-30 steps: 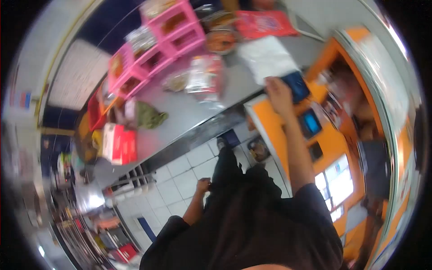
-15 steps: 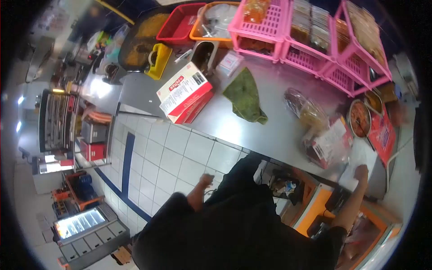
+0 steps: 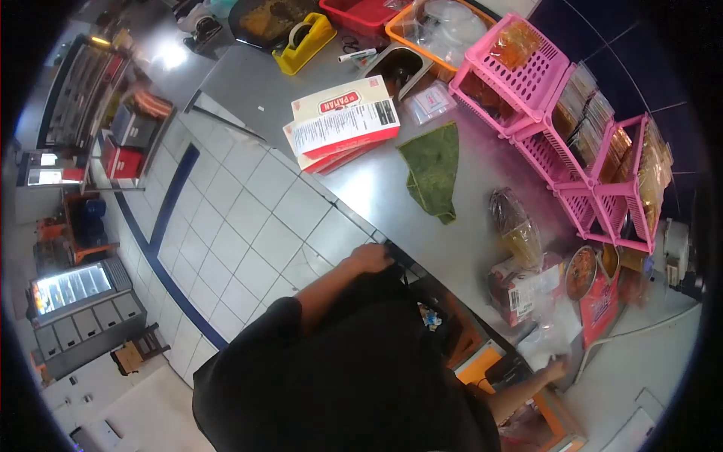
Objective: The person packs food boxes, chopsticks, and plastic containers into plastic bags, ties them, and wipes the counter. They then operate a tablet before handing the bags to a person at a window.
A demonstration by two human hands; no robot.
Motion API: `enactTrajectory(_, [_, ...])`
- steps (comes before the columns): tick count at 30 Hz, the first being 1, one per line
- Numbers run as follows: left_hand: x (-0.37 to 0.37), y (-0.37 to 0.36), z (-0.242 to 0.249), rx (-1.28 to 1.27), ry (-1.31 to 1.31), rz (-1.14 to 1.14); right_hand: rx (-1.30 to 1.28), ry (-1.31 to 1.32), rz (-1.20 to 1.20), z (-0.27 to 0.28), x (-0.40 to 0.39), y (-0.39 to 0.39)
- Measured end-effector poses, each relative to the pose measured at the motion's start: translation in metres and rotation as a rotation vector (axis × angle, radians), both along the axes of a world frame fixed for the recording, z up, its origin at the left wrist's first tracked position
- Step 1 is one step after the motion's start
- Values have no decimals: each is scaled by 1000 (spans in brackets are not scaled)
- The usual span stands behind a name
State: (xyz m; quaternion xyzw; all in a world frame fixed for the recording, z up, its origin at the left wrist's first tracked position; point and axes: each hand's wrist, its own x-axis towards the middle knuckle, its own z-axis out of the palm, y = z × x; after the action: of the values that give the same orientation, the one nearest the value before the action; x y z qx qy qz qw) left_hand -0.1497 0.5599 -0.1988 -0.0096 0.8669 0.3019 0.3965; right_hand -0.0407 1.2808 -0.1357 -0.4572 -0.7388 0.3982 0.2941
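My left hand (image 3: 369, 258) is beside the front edge of the metal table (image 3: 361, 197). Its fingers look curled, and nothing shows in them. At the table's right end, my right hand (image 3: 556, 369) is closed on the edge of a thin white sheet (image 3: 541, 345), paper or plastic. Just beyond lies a clear-wrapped package with a label (image 3: 520, 295). A bowl of reddish food (image 3: 581, 273) stands close by, next to a red printed packet (image 3: 601, 313). Farther left, a crumpled green cloth (image 3: 433, 169) lies on the metal top.
Red and white boxes (image 3: 343, 120) sit near the table edge, with a yellow tape dispenser (image 3: 305, 45) behind. Pink plastic baskets (image 3: 561, 169) line the back. A black-and-orange unit (image 3: 482, 365) stands under the right end. Tiled floor (image 3: 248, 218) spreads to the left.
The view has turned, shifting the scene. My left hand has moved forward to the table edge. My right hand stays at the white sheet.
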Motion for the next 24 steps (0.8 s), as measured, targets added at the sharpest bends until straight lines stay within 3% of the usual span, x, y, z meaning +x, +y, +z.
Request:
enactTrajectory(2, [-9,20,50,163,12,-142,688,-350,-60,52,31,-1])
enactTrajectory(4, [-20,41,112,385,57,-253,116,368,-426,228,-47,-247])
enactTrajectory(5, [-26,57,139,437,69,-306,115,382,-442,230,-31,-243])
enactTrajectory(7, [-30,87,201,666,72,-328,264,175,9,230,7,-234])
enactTrajectory(8, [-26,98,229,844,57,-295,253,248,413,229,9,-256])
enactTrajectory(9, [-16,109,247,840,68,-315,242,315,820,230,5,-299])
enactTrajectory(10, [0,120,260,1092,1,-130,-307,61,692,238,11,-356])
enactTrajectory(11, [11,128,266,1339,-73,70,-266,-105,934,220,0,-377])
enactTrajectory(12, [15,132,257,1343,-65,67,443,-30,1387,228,-29,-417])
enactTrajectory(14, [17,125,240,994,327,-124,-125,162,1230,179,-9,-457])
enactTrajectory(15, [25,113,245,908,103,39,-137,163,1267,156,-6,-460])
enactTrajectory(16, [33,109,236,889,114,80,-153,222,1303,134,-4,-464])
enactTrajectory(18, [64,88,215,612,477,150,-252,277,1337,95,10,-492])
enactTrajectory(19, [79,76,220,534,673,98,-655,427,1115,82,14,-518])
enactTrajectory(20, [89,67,219,491,654,86,-1020,567,853,67,18,-539])
enactTrajectory(21, [98,61,215,531,690,190,-1048,573,840,23,26,-554])
enactTrajectory(22, [104,55,214,585,739,298,-1368,430,738,-40,28,-568])
enactTrajectory(23, [106,45,220,613,543,355,-1666,267,629,-72,27,-577])
enactTrajectory(24, [109,39,217,619,559,359,-1893,165,625,-68,19,-587])
